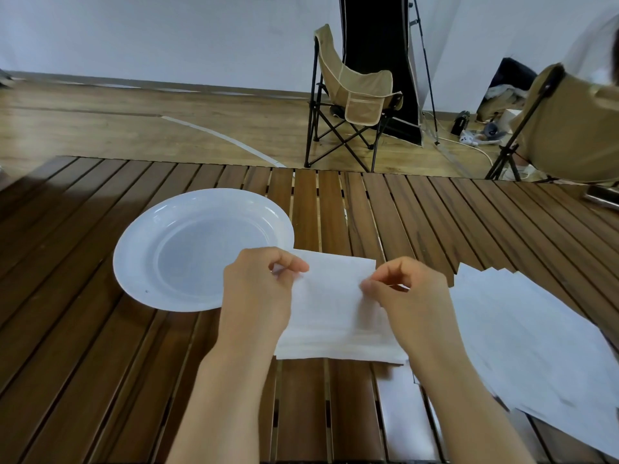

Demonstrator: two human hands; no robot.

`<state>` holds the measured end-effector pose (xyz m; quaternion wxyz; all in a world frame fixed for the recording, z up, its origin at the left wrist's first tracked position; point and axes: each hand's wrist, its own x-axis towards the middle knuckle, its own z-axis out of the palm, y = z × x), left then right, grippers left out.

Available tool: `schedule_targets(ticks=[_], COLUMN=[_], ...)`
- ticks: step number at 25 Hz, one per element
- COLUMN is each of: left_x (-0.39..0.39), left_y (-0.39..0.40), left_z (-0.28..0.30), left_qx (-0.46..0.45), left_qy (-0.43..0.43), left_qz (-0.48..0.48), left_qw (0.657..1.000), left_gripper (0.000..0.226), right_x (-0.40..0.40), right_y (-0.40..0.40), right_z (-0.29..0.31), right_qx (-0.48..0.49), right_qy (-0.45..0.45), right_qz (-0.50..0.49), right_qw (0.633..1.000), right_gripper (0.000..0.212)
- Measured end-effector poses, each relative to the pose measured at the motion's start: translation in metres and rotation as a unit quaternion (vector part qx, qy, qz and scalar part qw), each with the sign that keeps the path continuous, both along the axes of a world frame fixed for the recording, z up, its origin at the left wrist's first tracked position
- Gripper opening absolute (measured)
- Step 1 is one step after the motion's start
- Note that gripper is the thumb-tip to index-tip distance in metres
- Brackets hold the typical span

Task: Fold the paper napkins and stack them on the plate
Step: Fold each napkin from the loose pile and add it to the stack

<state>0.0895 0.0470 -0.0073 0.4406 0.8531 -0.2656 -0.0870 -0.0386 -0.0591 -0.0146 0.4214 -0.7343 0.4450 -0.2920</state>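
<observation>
Napkin in hand: I hold one white paper napkin [331, 306] over the slatted wooden table [418, 212], its near folded edge resting on the slats, its far edge lifted between my two hands.
Left hand: my left hand [258, 289] pinches the napkin's far left corner, thumb and forefinger closed on the paper.
Right hand: my right hand [402, 289] pinches the far right corner the same way, fingers curled narrow round the edge.
Long axis: the napkin runs from 9 to 3 o'clock across me, the fold line nearest my body.
Plate: the white plate [140, 262] lies at 10 o'clock from the napkin, its rim just beside my left hand, nothing on it yet.
Nearer hand: the left, I judge, has the shorter way to the plate.
Unfolded pile: loose napkins [522, 329] spread at 3 to 4 o'clock, touching my right forearm's side.
Open room: bare slats at 12 o'clock; the table's far edge well apart.
</observation>
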Motion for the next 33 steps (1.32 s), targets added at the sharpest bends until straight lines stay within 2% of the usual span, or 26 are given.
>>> schedule_targets(ticks=[10,14,18,20,23,25,28,30,33], left_x=[0.001,-0.001,-0.005,-0.010,-0.016,-0.017,-0.017,-0.018,-0.017], left_y=[0.001,0.002,0.001,0.002,0.001,0.000,-0.001,0.000,0.000], left_z=[-0.011,-0.009,0.001,0.006,0.010,0.012,0.012,0.013,0.014], left_qx=[0.091,0.095,0.070,0.052,0.033,0.038,0.045,0.040,0.037], left_qy=[0.007,0.033,-0.029,-0.052,-0.053,-0.039,-0.022,-0.012,-0.008], left_qz=[-0.041,-0.035,-0.003,0.016,0.026,0.026,0.027,0.028,0.022], left_qw=[0.995,0.994,0.997,0.997,0.998,0.998,0.998,0.999,0.999], left_gripper=[0.030,0.026,0.022,0.021,0.018,0.017,0.019,0.019,0.020], right_x=[0.010,0.008,0.003,-0.006,-0.020,-0.029,-0.041,-0.045,-0.044], right_y=[0.000,0.002,0.001,-0.006,-0.018,-0.029,-0.046,-0.050,-0.049], right_z=[-0.026,-0.024,-0.011,-0.008,-0.010,-0.015,-0.029,-0.039,-0.042], right_qx=[-0.146,-0.174,-0.186,-0.194,-0.167,-0.111,-0.005,0.040,0.042], right_qy=[0.171,0.175,0.123,0.144,0.240,0.338,0.468,0.498,0.490], right_qz=[0.017,0.021,-0.016,-0.053,-0.095,-0.102,-0.062,-0.030,-0.023], right_qw=[0.974,0.969,0.975,0.969,0.952,0.929,0.882,0.866,0.870], right_gripper=[0.006,0.004,0.008,0.012,0.018,0.017,0.025,0.032,0.037])
